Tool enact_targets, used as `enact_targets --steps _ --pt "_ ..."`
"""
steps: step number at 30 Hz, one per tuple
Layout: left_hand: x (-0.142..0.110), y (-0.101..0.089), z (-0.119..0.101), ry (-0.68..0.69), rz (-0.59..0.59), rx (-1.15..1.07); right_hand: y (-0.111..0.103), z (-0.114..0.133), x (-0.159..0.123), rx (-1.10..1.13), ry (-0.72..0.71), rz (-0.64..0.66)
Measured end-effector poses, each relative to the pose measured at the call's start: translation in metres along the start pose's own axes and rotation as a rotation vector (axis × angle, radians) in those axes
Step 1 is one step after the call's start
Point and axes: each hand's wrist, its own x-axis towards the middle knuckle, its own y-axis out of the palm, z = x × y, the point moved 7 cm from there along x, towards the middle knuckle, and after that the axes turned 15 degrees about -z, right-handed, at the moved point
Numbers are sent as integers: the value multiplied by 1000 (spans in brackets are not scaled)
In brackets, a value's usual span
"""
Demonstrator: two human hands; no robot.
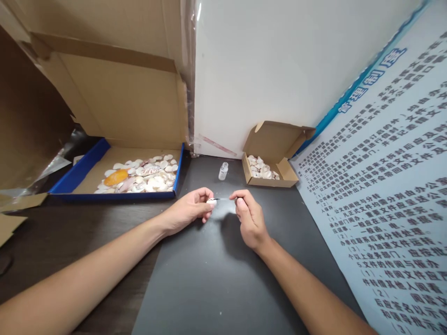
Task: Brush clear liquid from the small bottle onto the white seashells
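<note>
My left hand [195,204] is closed on a small white seashell [211,202], pinched between thumb and fingers. My right hand [248,216] grips a thin brush-like tool [225,199], held level. Its dark tip points left and meets the shell or lies very close to it; which of these I cannot tell. Just beyond both hands a small clear glass vial [223,171] stands on the dark mat, its mouth uncovered. The far end of the thin tool is hidden inside my right hand.
An open blue-edged cardboard box [115,196] at left holds many shells, one of them orange. A smaller open box [274,182] of white shells stands at right. A white panel [265,70] rises behind; a printed poster [391,186] slopes along the right.
</note>
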Motion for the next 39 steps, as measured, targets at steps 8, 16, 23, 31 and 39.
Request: enact_targets --steps 8,16,23,31,39 --pt "-6 -3 1 -55 -22 -36 -8 9 1 52 -7 -46" --pt "-9 -3 0 -78 -31 -77 -12 15 4 -12 -54 -73" --pt "-10 0 -1 -41 -43 -55 -13 14 7 -27 -42 -65" --pt "-9 0 -3 49 -39 33 -12 11 6 -33 -40 -45" --pt "-12 7 -2 165 3 224 -11 26 5 -117 -120 -40"
